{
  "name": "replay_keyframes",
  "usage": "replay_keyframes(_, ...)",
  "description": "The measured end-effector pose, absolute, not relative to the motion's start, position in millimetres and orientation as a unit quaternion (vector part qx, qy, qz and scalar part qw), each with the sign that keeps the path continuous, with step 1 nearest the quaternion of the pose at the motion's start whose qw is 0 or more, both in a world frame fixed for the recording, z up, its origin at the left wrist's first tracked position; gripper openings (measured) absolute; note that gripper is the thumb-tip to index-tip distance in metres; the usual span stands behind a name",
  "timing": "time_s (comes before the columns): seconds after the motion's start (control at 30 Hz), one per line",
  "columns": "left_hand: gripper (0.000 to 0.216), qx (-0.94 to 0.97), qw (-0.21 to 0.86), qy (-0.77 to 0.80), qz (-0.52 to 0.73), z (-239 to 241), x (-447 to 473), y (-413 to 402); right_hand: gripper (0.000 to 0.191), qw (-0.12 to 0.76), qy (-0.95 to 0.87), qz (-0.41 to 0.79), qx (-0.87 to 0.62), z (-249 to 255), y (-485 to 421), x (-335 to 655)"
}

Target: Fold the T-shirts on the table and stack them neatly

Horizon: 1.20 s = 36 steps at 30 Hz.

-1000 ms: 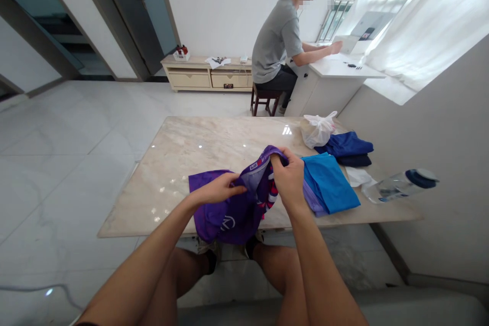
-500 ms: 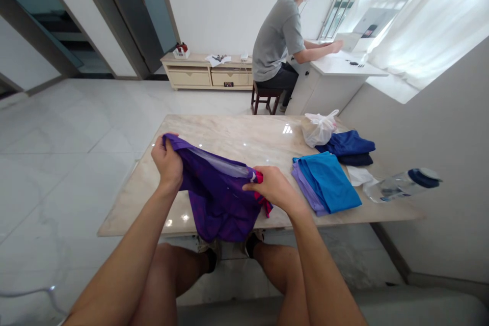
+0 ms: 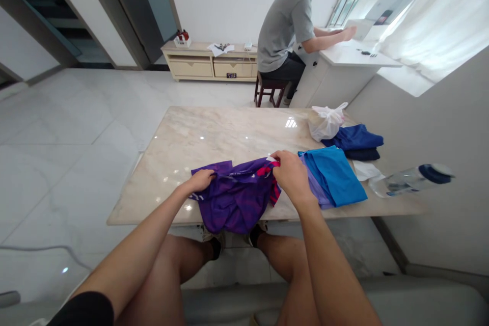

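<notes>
A purple garment (image 3: 237,196) with red and white trim lies bunched at the near edge of the marble table (image 3: 214,135), part of it hanging over the edge. My left hand (image 3: 200,181) pinches its left end down on the tabletop. My right hand (image 3: 291,175) is closed on its right end, by the red trim. Just right of that hand lies a folded bright blue garment (image 3: 334,173) on top of a lilac one.
Further right sit folded dark blue clothes (image 3: 353,140), a white plastic bag (image 3: 326,122), a white cloth and a lying water bottle (image 3: 412,179). Another person (image 3: 286,25) sits on a stool at a white desk beyond the table. A low cabinet (image 3: 210,63) stands against the far wall.
My left hand, which held the garment's end raised at the far left, has come down and inward. The garment is now gathered lower on the table, and my right hand has shifted slightly right.
</notes>
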<state>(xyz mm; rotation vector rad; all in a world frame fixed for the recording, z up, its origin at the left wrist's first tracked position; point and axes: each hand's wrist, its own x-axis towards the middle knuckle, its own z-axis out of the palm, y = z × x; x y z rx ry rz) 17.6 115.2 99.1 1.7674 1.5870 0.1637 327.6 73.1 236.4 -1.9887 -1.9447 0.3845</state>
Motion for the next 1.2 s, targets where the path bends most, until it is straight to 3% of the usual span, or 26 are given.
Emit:
replay_keyframes(0.1, 0.01, 0.69, 0.448, 0.568, 0.001, 98.0, 36.7, 107.6, 0.043, 0.172, -0.671, 0.135, -0.709, 235.3, 74.6, 329.4)
replay_keyframes(0.2, 0.021, 0.656, 0.608, 0.44, -0.078, 113.4, 44.5, 101.7, 0.041, 0.19, -0.656, 0.136, -0.717, 233.1, 76.7, 334.9)
replay_keyframes(0.27, 0.032, 0.624, 0.672, 0.398, -0.004, 127.3, 39.3, 105.6, 0.041, 0.217, -0.645, 0.133, -0.721, 231.2, 77.9, 340.3)
replay_keyframes(0.33, 0.036, 0.589, 0.623, 0.47, 0.213, 138.8, 26.2, 117.0, 0.039, 0.262, -0.63, 0.121, -0.721, 229.3, 78.9, 346.2)
replay_keyframes(0.4, 0.032, 0.508, 0.474, 0.576, 0.431, 145.9, 8.4, 131.5, 0.038, 0.319, -0.617, 0.107, -0.711, 227.8, 80.0, 351.9)
replay_keyframes(0.5, 0.019, 0.413, 0.269, 0.661, 0.566, 151.2, -16.3, 145.4, 0.037, 0.404, -0.605, 0.081, -0.682, 227.3, 82.0, 357.4)
replay_keyframes(0.67, 0.018, 0.504, 0.128, 0.664, 0.538, 161.7, -26.8, 135.5, 0.035, 0.464, -0.584, 0.03, -0.666, 227.5, 84.2, 358.9)
replay_keyframes(0.93, 0.036, 0.601, 0.051, 0.637, 0.48, 204.5, -21.8, 112.5, 0.037, 0.476, -0.581, 0.021, -0.66, 233.5, 85.9, 361.3)
replay_keyframes(1.2, 0.018, 0.729, 0.11, 0.607, 0.297, 267.1, -74.1, 31.5, 0.042, 0.503, -0.601, -0.01, -0.622, 232.9, 68.6, 352.8)
